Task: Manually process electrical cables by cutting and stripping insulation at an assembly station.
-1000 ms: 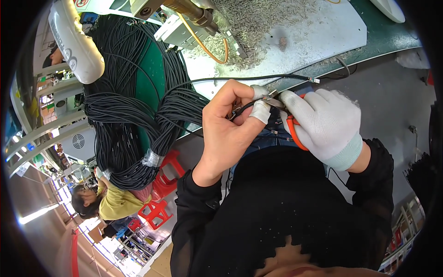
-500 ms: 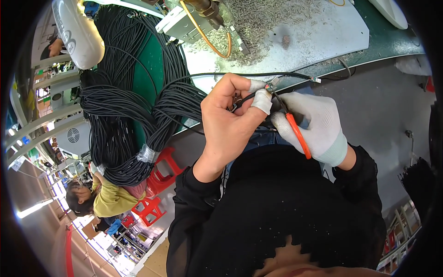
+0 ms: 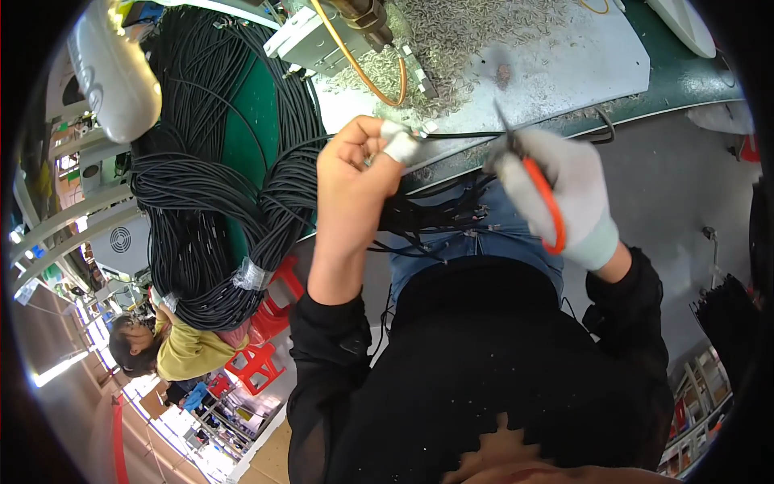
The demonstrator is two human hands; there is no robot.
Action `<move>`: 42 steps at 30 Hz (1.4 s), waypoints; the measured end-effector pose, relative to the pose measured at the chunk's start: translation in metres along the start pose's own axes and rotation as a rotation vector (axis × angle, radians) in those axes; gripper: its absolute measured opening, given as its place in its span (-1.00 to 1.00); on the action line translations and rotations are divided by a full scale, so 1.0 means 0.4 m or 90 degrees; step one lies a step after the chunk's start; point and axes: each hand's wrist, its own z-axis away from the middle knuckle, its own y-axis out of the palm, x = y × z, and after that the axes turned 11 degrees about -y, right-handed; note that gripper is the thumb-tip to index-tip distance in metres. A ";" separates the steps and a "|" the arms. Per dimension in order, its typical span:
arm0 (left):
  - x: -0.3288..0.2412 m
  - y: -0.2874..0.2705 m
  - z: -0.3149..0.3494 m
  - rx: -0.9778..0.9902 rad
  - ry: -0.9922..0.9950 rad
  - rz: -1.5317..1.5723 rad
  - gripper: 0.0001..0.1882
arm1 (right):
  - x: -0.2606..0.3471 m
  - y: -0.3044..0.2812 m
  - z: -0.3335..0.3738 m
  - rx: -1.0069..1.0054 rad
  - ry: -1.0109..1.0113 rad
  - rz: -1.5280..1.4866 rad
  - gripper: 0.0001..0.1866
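Observation:
My left hand point(image 3: 355, 165) has white tape or covers on its thumb and forefinger. Those two pinch the end of a black cable point(image 3: 463, 135), by a small pale connector point(image 3: 429, 127) above the table edge. In a white glove, my right hand point(image 3: 568, 194) is closed round orange-handled pliers point(image 3: 544, 198). Their dark tip points up and away, apart from the left hand; motion blurs glove and tool. Several loose black cables point(image 3: 427, 214) lie across my lap below the left hand.
Thick coils of black cable point(image 3: 193, 177) lie on the green tabletop at left. A machine point(image 3: 310, 40) stands over a white board point(image 3: 597, 64) strewn with small metallic bits. A white lamp-like object point(image 3: 117, 77) hangs upper left. Beyond are red stools point(image 3: 260, 365) and a person in yellow point(image 3: 192, 347).
My left hand has moved left and slightly up with the cable end. My right hand has drawn right with the pliers, whose tip has swung upward. The lap cables are uncovered.

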 end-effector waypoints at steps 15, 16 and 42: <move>-0.064 -0.092 -0.176 0.111 -0.050 -0.065 -0.86 | -0.043 -0.037 -0.291 0.195 0.038 -0.169 -0.72; -0.075 -0.090 -0.173 0.101 -0.050 -0.089 -0.85 | -0.045 -0.037 -0.298 0.215 0.036 -0.165 -0.72; -0.088 -0.036 -0.108 -0.079 0.000 -0.384 -0.68 | -0.110 -0.049 -0.345 0.337 0.087 -0.369 -0.62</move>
